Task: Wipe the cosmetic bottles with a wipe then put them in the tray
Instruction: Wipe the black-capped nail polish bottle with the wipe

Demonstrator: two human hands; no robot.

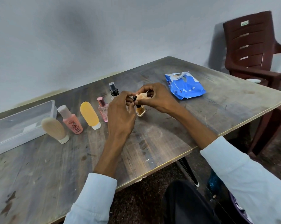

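Note:
A small amber bottle [140,111] with a black cap stands on the table between my hands. My left hand [120,110] pinches its cap and neck. My right hand [156,97] holds a crumpled wipe [142,96] against the top of the bottle. A row of bottles stands to the left: a beige tube [55,129], a pink bottle [72,120], a yellow tube [89,114], a pink perfume bottle [103,109] and a black-topped spray bottle [113,89], partly hidden by my left hand. The clear plastic tray [23,117] sits at the far left and holds no bottles.
A blue pack of wipes [185,85] lies open on the table behind my right hand. A brown plastic chair [253,50] stands beyond the table's right corner. The table's edge [169,162] runs diagonally in front of me.

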